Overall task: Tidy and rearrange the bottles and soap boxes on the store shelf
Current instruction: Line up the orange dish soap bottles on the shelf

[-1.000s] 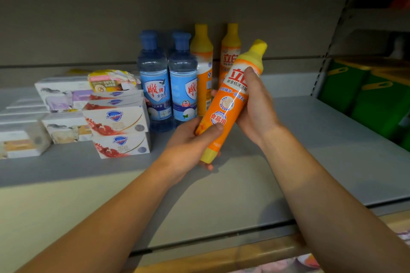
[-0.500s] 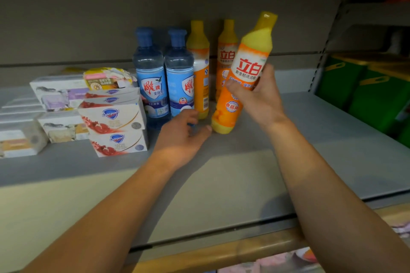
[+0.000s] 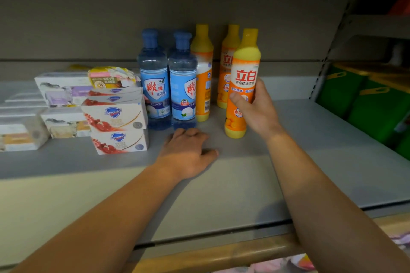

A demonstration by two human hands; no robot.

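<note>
An orange detergent bottle (image 3: pixel 242 86) is grasped at mid-body by the right hand (image 3: pixel 258 109), thumb across the label; it stands upright on the shelf (image 3: pixel 310 150), at 5 o'clock of two like orange bottles (image 3: pixel 203 73). Two blue bottles (image 3: pixel 168 82) are seen at 9 o'clock of these. The left hand (image 3: pixel 188 153) is rested on the shelf, fingers relaxed, nothing held. Soap boxes (image 3: pixel 115 115) are stacked at 9 o'clock.

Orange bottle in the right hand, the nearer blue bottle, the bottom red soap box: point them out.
orange bottle (image 3: pixel 244 77), head view, white label.
blue bottle (image 3: pixel 183 95), head view, blue label.
red soap box (image 3: pixel 119 142), head view, front face.
</note>
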